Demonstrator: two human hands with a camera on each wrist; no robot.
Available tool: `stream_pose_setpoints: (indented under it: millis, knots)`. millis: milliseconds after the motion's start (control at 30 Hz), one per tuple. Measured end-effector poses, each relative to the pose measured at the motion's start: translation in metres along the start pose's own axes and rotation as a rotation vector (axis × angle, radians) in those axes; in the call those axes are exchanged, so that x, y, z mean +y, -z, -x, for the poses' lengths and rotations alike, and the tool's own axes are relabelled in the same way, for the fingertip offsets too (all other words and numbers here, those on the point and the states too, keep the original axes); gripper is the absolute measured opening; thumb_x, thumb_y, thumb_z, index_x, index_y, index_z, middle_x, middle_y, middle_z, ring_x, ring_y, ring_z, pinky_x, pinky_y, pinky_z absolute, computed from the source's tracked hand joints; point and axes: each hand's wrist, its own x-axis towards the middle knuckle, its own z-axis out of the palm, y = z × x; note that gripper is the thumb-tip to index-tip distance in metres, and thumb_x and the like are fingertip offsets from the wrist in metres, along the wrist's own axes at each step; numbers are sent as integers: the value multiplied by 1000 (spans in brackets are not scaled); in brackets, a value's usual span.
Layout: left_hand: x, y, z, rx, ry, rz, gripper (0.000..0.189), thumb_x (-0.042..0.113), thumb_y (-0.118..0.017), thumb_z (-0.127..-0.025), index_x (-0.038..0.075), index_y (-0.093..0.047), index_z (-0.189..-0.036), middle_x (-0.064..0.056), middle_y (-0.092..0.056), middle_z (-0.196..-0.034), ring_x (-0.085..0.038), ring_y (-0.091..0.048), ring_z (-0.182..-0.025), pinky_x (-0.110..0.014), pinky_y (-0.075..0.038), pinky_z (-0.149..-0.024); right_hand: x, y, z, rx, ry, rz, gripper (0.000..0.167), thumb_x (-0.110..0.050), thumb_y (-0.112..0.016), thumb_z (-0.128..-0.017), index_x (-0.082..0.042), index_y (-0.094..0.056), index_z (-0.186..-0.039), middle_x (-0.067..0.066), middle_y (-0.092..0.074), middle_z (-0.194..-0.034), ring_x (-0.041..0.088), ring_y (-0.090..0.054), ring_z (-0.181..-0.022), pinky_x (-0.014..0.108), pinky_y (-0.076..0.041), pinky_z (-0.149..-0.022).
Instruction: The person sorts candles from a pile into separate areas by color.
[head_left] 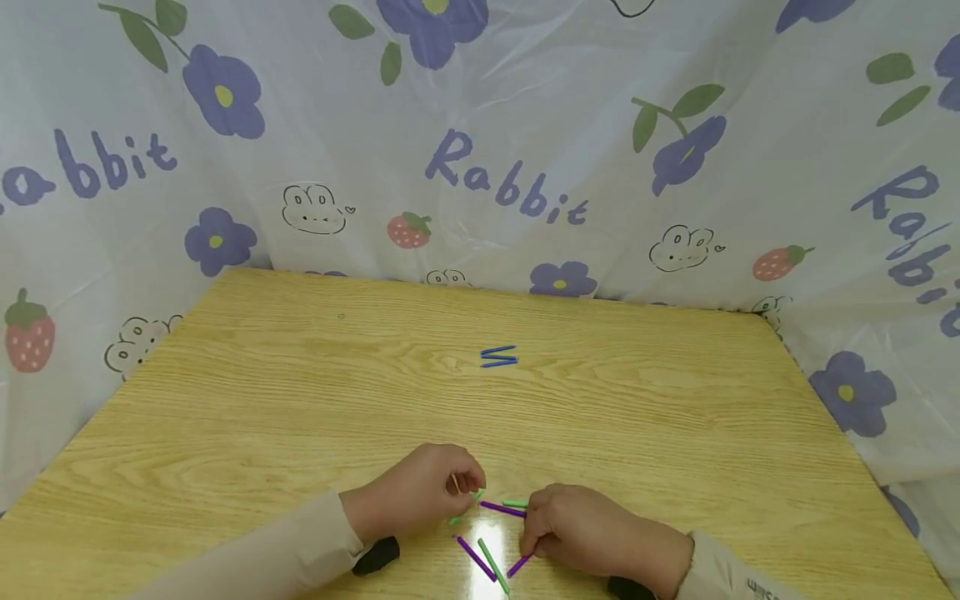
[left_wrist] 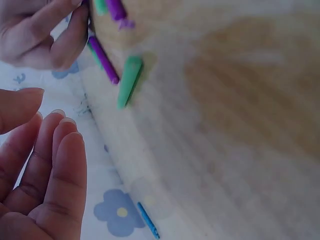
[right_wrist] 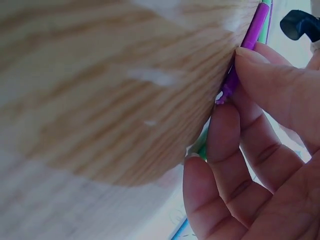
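Observation:
My right hand (head_left: 573, 529) pinches a slim purple stick (right_wrist: 255, 30) between thumb and fingers, low over the table; its ragged end shows by the fingertips. Another purple stick (head_left: 501, 508) and a green stick (head_left: 514, 503) run up to that hand's knuckles. My left hand (head_left: 423, 492) hovers to the left with fingers loosely bent and a gap between thumb and fingertips, holding nothing. Beside it lies a green stick (left_wrist: 130, 82), partly hidden by the hand in the head view. Nearer me, a purple stick (head_left: 476, 557) and a green stick (head_left: 492, 563) lie at an angle, close together.
Several blue sticks (head_left: 498, 357) lie in a zigzag farther back on the wooden table (head_left: 300, 392). A printed curtain (head_left: 510, 108) hangs behind and along the table's sides. Black wrist devices (head_left: 377, 556) sit under both wrists.

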Motion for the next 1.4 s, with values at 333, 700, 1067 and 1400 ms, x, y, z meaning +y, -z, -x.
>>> stream_pose_setpoints:
  millis: [333, 700, 1067, 1400]
  knots:
    - [-2, -11, 9, -55, -37, -31, 12, 6, -73, -83, 7, -69, -94, 5, -64, -87, -2, -55, -79, -21, -49, -71, -1, -1, 0, -3, -2, 9, 14, -7, -77, -77, -19, -77, -84, -15, -62, -83, -5, -55, -80, 9, -44, -72]
    - [-1, -17, 10, -93, -128, -175, 10, 7, -72, -83, 7, -70, -93, 9, -62, -87, 2, -51, -79, -17, -47, -73, -3, 0, -2, -24, -45, 9, 13, -8, -77, -78, -20, -77, -84, -15, -62, -83, -6, -55, -80, 10, -44, -73]
    - [1, -20, 9, -167, -196, -289, 8, 4, -72, -82, 11, -70, -83, 15, -54, -76, 4, -43, -69, -12, -42, -67, -2, 1, -1, -28, -48, 0, 14, -7, -77, -79, -20, -76, -84, -15, -62, -83, -5, -55, -81, 11, -45, -74]
    - [4, -22, 7, -200, -215, -281, 10, 2, -73, -80, 11, -70, -80, 13, -59, -78, 6, -49, -71, -9, -43, -69, -2, 1, -1, -33, -61, -4, 14, -8, -77, -78, -20, -77, -85, -16, -61, -83, -5, -55, -81, 10, -45, -74]
